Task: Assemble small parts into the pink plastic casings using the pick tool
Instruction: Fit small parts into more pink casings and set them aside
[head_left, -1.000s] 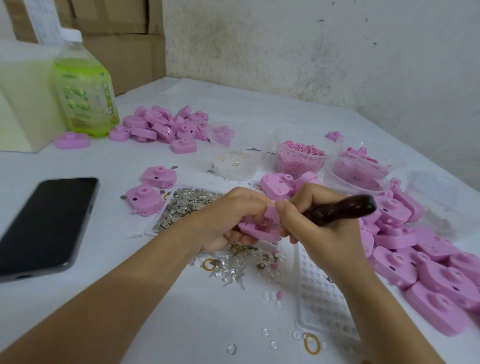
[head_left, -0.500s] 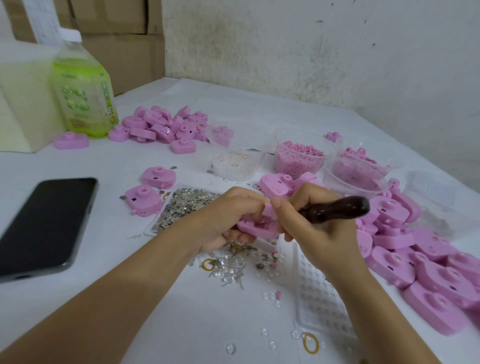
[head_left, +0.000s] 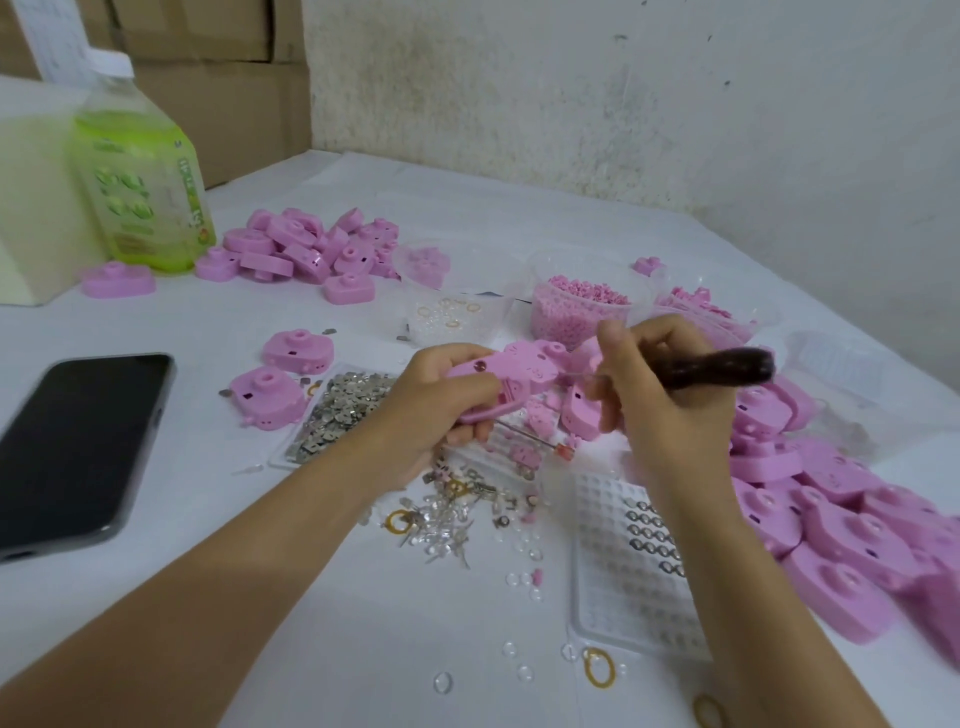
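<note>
**Casing in the left hand, pick in the right, over the middle of the table**

Both forearms reach in from the near edge of the white table (head_left: 415, 634) and meet above its middle. The left hand (head_left: 441, 410) is turned palm inward. Its fingers curl round the left end of a pink casing (head_left: 511, 374), which is held clear of the tabletop with its flat face tilted upward. The right hand (head_left: 665, 410) is just beside the casing, with the wrist bent. Its fingers are wrapped round the dark handle of the pick tool (head_left: 727, 366), and the thumb is raised toward the casing. The handle's butt sticks out to the right. A thin metal rod with a red end (head_left: 563, 454) shows below the casing, but it is unclear whether this is the pick's shaft.

Under the hands lie loose clear and metal small parts (head_left: 447, 519). A tray of silvery pieces (head_left: 343, 410) sits to their left and a clear pocketed tray (head_left: 628, 566) to their right. Along the right edge lies a heap of pink casings (head_left: 857, 525), with a second heap (head_left: 306, 249) toward the far left corner. Behind the hands stand a tub of pink bits (head_left: 576, 306) and a clear tub with rings (head_left: 452, 317). A dark phone (head_left: 78, 441) lies near the left edge, and a green bottle (head_left: 140, 182) stands at the far left.
</note>
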